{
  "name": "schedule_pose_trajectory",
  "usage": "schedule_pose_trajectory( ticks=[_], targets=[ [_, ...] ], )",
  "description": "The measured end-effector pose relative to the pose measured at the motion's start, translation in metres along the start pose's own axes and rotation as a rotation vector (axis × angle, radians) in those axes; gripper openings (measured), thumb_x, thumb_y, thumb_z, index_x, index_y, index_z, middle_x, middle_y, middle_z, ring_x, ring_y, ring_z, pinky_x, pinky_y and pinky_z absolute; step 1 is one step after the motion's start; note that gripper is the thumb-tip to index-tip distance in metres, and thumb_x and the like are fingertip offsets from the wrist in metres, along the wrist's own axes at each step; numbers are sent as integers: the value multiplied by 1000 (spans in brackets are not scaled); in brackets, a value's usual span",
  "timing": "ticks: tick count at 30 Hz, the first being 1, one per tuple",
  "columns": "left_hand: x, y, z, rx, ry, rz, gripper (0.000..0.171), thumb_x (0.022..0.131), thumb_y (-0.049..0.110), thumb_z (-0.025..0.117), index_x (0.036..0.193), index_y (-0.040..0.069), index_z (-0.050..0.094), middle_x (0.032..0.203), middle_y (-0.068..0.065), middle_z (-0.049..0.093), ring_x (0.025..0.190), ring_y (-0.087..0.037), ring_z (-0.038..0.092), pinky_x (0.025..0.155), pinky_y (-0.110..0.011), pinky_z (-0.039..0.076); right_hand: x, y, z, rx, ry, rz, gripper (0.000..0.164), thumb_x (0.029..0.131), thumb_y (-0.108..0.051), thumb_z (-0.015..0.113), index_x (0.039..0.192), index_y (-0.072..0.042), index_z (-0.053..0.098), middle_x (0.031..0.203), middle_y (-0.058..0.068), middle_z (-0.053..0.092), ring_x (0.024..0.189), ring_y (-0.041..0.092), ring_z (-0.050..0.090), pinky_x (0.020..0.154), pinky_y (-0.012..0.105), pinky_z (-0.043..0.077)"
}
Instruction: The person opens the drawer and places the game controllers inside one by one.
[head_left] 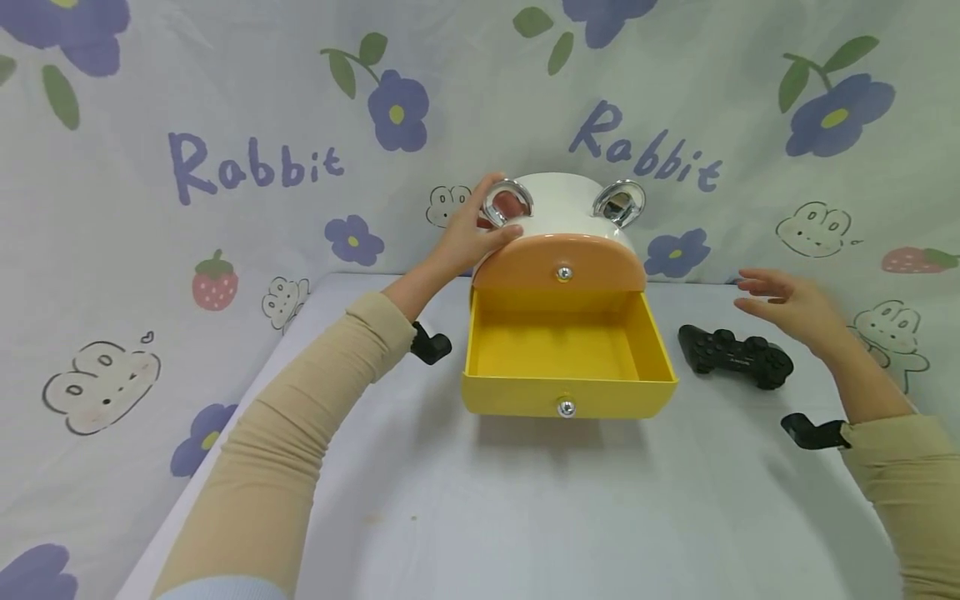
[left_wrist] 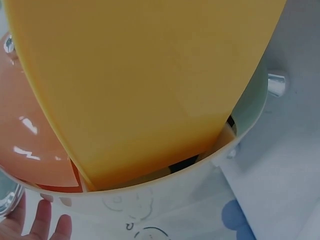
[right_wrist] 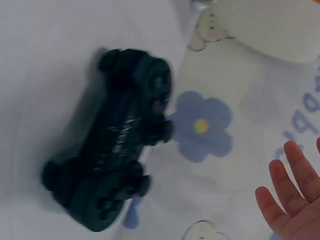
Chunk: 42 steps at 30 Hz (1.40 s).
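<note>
A small two-drawer storage box with a white rounded top (head_left: pixel 558 196) and chrome ears stands at the back of the table. Its lower yellow drawer (head_left: pixel 570 400) is pulled far out and shows a bare inside, while the orange upper drawer (head_left: pixel 558 258) is closed. My left hand (head_left: pixel 474 237) holds the box by its left ear (head_left: pixel 508 202), thumb in front on the white shell and fingers behind. To the right, my right hand (head_left: pixel 795 308) hovers with loosely extended fingers and nothing in them. A black game controller (head_left: pixel 735 357) lies on the table just below that hand.
The white tabletop (head_left: pixel 562 517) stretches in front of the drawer. Behind it hangs a curtain (head_left: pixel 465 100) printed with flowers and rabbits. Black wrist-camera mounts (head_left: pixel 813 432) stick out near both wrists.
</note>
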<state>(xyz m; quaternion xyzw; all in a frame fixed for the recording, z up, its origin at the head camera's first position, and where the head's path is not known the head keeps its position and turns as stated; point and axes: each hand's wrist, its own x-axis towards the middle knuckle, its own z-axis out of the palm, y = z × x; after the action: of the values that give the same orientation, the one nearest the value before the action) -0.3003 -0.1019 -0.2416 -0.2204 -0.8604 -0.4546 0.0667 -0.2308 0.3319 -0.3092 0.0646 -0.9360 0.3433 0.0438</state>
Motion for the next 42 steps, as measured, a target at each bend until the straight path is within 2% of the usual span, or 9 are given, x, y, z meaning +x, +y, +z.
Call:
schedule_pose_trajectory(
  ticks=[2,3,4,9,12,18,26,37,42],
  targets=[
    [1,0,0,-2,2,8,77,82,34,68,144,27,22,142,-4,36,100,-23,51,87,-36,45,2,11,4,-4,-50,13,64,89,-32,58,140,-2,33,130,18,50,118,39,42,90,60,32],
    [1,0,1,-2,2,9,77,82,34,68,144,27,22,142,-4,36,100,-23,51,87,-36,45,3,17,6,-11,-76,12,65,89,-31,58,140,-1,31,131,27,45,120,48,35,90,63,31],
    [1,-1,1,-2,1,9,77,82,34,68,144,28,22,141,-4,37,100,-23,51,87,-36,45,4,22,7,-28,-103,12,66,89,-31,58,140,0,30,131,32,41,121,51,31,91,64,29],
    [1,0,0,5,-7,4,77,82,34,68,144,30,21,138,-5,40,100,-22,51,87,-38,44,6,46,14,-115,-249,30,75,87,-34,60,143,-2,23,136,32,34,125,54,22,90,69,24],
    [1,0,0,7,-1,8,77,82,33,67,144,30,22,138,-6,40,100,-22,51,87,-37,44,6,58,20,-127,-319,39,81,86,-37,62,145,-4,17,140,31,29,127,54,17,89,71,21],
    [1,-1,0,2,5,5,77,82,34,68,143,30,22,136,-5,42,99,-21,51,87,-36,44,6,73,32,-137,-391,42,87,84,-40,62,146,-5,12,141,33,23,125,56,16,88,72,20],
    [1,-1,0,3,-1,-2,77,82,35,68,143,31,22,137,-4,41,98,-21,51,87,-36,44,11,83,43,-172,-397,2,84,82,-37,66,144,-2,21,139,37,22,123,58,20,90,71,21],
    [3,-3,0,-7,1,16,76,83,34,67,144,28,21,138,-4,39,99,-22,50,86,-36,44,12,88,44,-223,-386,-101,80,76,-18,73,140,0,28,134,37,31,117,55,32,90,68,28],
    [2,-3,1,-6,1,12,77,83,34,67,144,29,21,139,-5,39,100,-23,50,87,-37,44,12,88,45,-254,-402,-113,83,74,-22,75,139,-1,28,133,36,33,115,53,35,89,67,30]
  ],
)
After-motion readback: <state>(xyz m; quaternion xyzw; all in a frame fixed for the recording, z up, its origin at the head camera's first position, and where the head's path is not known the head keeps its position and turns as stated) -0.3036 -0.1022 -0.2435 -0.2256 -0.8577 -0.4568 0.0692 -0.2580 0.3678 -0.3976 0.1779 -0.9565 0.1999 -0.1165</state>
